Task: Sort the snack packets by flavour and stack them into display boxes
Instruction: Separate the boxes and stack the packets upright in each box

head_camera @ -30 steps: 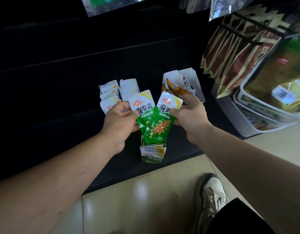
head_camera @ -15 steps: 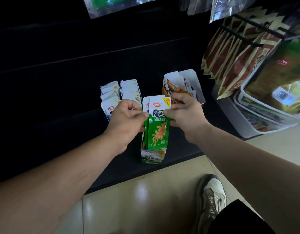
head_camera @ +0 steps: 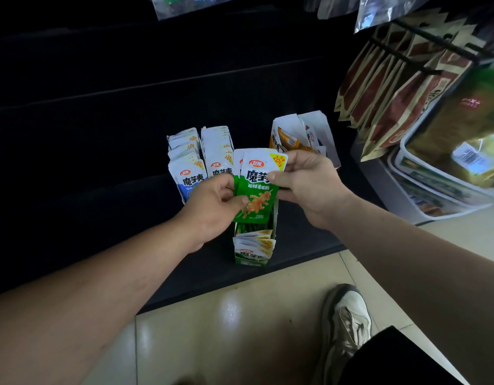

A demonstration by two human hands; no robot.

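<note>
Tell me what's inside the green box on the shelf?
The green box shows green snack packets stacked at its front. The held packets cover its back part, so that is hidden.

**Packet print, called as it shows**

Between the left hand (head_camera: 212, 202) and the right hand (head_camera: 308, 184), the green packet (head_camera: 255, 194) shows a red oval logo reading 卫龙. Below it is big black 魔芋, the next character under the right thumb, and "20%" sits on the yellow corner. Just beyond the left hand, the front blue packet (head_camera: 188, 180) reads 魔芋爽, and the corners behind it repeat "20%".
</note>
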